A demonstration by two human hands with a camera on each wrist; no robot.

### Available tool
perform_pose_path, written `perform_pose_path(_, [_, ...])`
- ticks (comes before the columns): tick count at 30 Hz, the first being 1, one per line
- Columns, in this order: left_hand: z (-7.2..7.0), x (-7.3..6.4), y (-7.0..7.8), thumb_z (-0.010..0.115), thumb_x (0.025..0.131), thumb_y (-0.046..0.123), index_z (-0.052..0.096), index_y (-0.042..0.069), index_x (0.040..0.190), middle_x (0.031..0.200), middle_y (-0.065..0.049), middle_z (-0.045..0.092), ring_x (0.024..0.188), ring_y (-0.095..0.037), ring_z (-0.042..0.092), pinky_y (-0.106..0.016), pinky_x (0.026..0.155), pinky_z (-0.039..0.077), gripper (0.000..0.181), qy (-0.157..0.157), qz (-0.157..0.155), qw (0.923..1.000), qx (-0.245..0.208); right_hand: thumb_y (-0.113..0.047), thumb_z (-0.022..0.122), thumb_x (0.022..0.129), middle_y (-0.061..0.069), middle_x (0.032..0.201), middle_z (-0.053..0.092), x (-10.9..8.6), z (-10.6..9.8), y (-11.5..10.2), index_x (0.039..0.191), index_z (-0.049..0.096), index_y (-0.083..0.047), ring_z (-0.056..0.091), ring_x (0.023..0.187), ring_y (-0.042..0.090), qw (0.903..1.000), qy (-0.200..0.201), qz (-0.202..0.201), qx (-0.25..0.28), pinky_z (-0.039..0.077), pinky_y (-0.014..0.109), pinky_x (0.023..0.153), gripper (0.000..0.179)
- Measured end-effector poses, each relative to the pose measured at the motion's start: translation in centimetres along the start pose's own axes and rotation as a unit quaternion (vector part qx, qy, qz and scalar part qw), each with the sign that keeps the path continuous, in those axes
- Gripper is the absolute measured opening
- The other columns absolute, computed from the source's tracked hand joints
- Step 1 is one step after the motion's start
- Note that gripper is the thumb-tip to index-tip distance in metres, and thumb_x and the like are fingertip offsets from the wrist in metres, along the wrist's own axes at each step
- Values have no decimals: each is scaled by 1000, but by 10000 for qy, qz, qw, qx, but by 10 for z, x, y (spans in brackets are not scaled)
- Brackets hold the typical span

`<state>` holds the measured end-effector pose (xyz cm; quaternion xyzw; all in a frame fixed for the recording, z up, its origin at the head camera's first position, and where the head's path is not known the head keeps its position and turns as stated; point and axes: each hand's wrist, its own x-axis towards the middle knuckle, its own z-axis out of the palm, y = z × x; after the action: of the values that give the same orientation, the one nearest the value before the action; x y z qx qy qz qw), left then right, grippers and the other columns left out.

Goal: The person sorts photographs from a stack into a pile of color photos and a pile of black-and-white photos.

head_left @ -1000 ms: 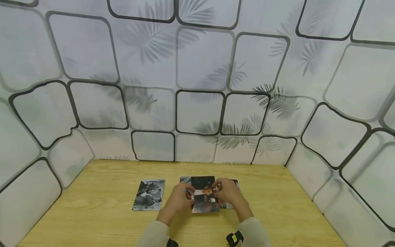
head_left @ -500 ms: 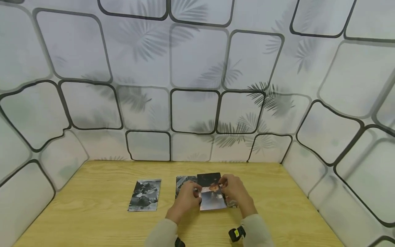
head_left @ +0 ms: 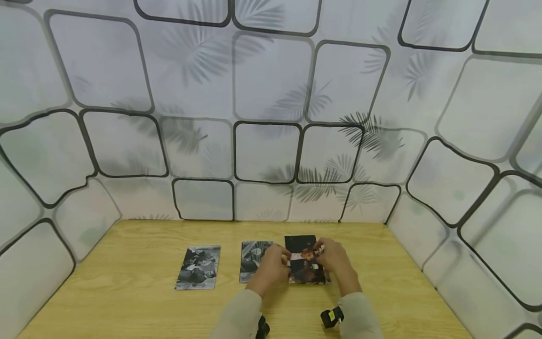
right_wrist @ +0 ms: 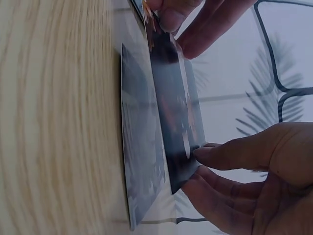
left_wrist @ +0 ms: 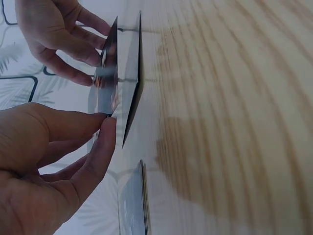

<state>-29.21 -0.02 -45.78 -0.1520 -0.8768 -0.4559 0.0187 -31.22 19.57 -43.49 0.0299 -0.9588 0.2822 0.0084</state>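
A dark colour photo print [head_left: 301,272] hangs between my two hands, slightly above the table. My left hand [head_left: 273,267] pinches its left edge between thumb and fingertips; the left wrist view shows that grip up close. On the opposite edge my right hand [head_left: 336,260] pinches it, thumb on top and fingers beneath. Directly under the held print lies another photo [right_wrist: 139,142], mostly covered in the head view and separated from it by a gap. A black-and-white photo [head_left: 251,261] lies left of the held print, partly behind my left hand.
Another black-and-white photo [head_left: 199,267] lies farther left on the light wooden table [head_left: 127,278]. A patterned curtain [head_left: 271,155] with leaf shapes stands behind the table and along both sides.
Both hands have carried the colour print to the right. It now hovers over the right-hand photo, and more of the middle black-and-white photo shows. The head view has shifted slightly.
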Motion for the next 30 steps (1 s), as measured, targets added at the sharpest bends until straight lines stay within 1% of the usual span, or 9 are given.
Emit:
perform_pose_path(2, [3,2,2,77,81,-14,73,-8,111,117,-24,63,94,-32,70,-40,73,62,31,-86,-54,9999,-30,5,71,86,10,83,68,1,-1,3,112,70,-2,57,63,19,9999,1,63,-118,43,29,53,27])
perform_pose_path(5, [8,5,3,78,81,-13,72,-8,110,114,-22,62,94,-32,70,-39,73,61,29,-143,-74,9999,-13,4,73,85,11,84,69,2,-1,7,112,70,-2,59,66,21,9997,-81,160,-136,46,31,54,28])
perform_pose_path(10, [15,10,1,77,81,-14,73,-10,109,112,-23,65,94,-33,71,-41,75,62,29,-153,14,9998,-114,4,71,86,12,85,69,5,1,14,114,69,-2,61,64,21,9994,-176,290,-35,50,31,52,29])
perform_pose_path(12, [17,11,0,78,80,-14,73,-11,110,109,-23,68,93,-32,72,-41,75,62,30,-143,36,9998,-96,4,71,86,12,85,69,6,2,16,115,69,-1,61,64,21,9994,-162,300,-37,49,31,53,29])
perform_pose_path(17, [20,13,-2,79,79,-12,74,-10,108,100,-19,71,85,-22,67,-38,73,59,30,-87,42,9999,111,4,73,85,11,84,69,6,4,19,114,69,-1,60,66,21,9992,-198,346,-55,48,31,55,30])
perform_pose_path(20, [21,14,-1,79,80,-11,74,-10,110,102,-18,72,85,-19,64,-38,74,58,31,-107,-26,9998,156,3,73,85,12,84,68,7,5,20,115,69,-1,59,67,22,9990,-216,364,-109,47,32,56,31])
perform_pose_path(23, [22,14,1,78,81,-11,73,-9,114,106,-18,73,87,-19,66,-37,74,59,33,-204,-145,9995,177,2,74,85,12,86,68,8,5,20,115,70,-1,59,69,22,9989,-215,389,-170,47,32,58,31])
perform_pose_path(25, [22,14,3,78,82,-10,73,-8,116,106,-18,74,83,-18,66,-36,71,58,34,-286,-226,9992,170,2,74,85,12,87,68,8,5,21,115,70,-1,59,70,22,9987,-224,423,-196,46,32,59,31])
perform_pose_path(30, [24,13,7,77,85,-7,72,-7,118,107,-17,74,70,-14,58,-32,65,51,33,-438,-349,9982,219,2,74,86,13,87,68,8,5,23,115,71,0,56,70,22,9986,-237,422,-228,45,31,59,29])
